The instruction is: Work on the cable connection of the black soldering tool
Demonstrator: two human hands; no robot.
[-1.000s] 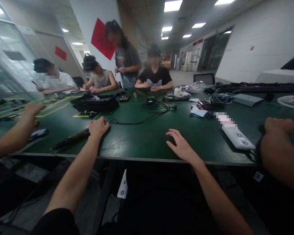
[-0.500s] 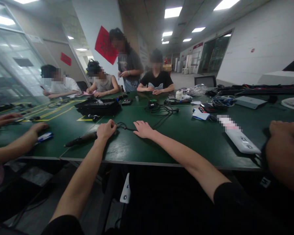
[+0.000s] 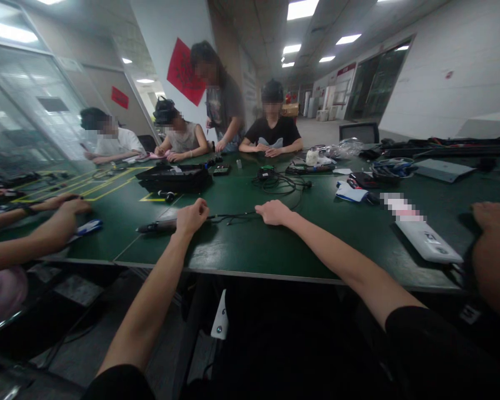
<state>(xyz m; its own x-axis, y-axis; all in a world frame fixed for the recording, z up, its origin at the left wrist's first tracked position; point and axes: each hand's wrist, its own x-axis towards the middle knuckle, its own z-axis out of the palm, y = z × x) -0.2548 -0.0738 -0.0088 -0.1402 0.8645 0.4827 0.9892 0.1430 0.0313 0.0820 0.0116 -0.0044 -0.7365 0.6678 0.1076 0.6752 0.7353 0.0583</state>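
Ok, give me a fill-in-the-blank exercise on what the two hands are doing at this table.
1. The left hand is closed around the rear end of a dark, rod-shaped ____ lying on the table.
2. The right hand is closed on the black ____ that runs from that tool.
3. The table top is dark ____.
4. The long white device lies to the ____ of the right hand.

Missing words: tool; cable; green; right
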